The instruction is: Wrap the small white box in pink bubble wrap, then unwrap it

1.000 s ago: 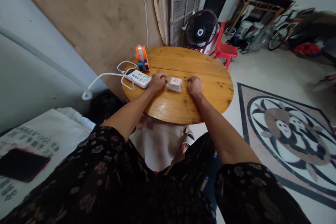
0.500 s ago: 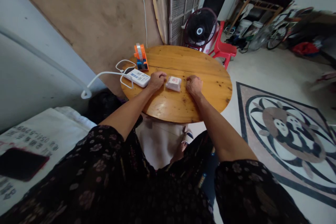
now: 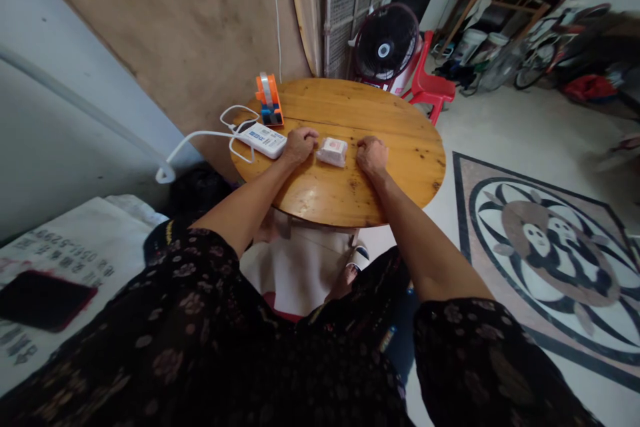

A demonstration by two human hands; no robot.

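Observation:
A small package (image 3: 332, 152) in clear wrapping, pale with a reddish mark on top, lies on the round wooden table (image 3: 320, 197) between my hands. My left hand (image 3: 301, 144) rests on the tabletop just left of it, fingers curled inward and holding nothing visible. On the package's other side, my right hand (image 3: 373, 155) lies loosely closed on the wood, apart from it. Neither hand touches the package. Close by my left hand is a white power strip (image 3: 264, 140) with a white cable. Behind that stands an orange tape dispenser (image 3: 270, 100) with a roll of tape.
A dark fan (image 3: 384, 50) and a red plastic chair (image 3: 433, 85) stand behind the table. At my left, a phone (image 3: 45, 300) lies on a white printed sack (image 3: 107, 230). A panda floor design (image 3: 555, 247) is at right, with a bicycle (image 3: 543, 57) farther back.
The head view has tilted slightly, so the table and hands appear a little higher. Both hands and the package keep their places on the table.

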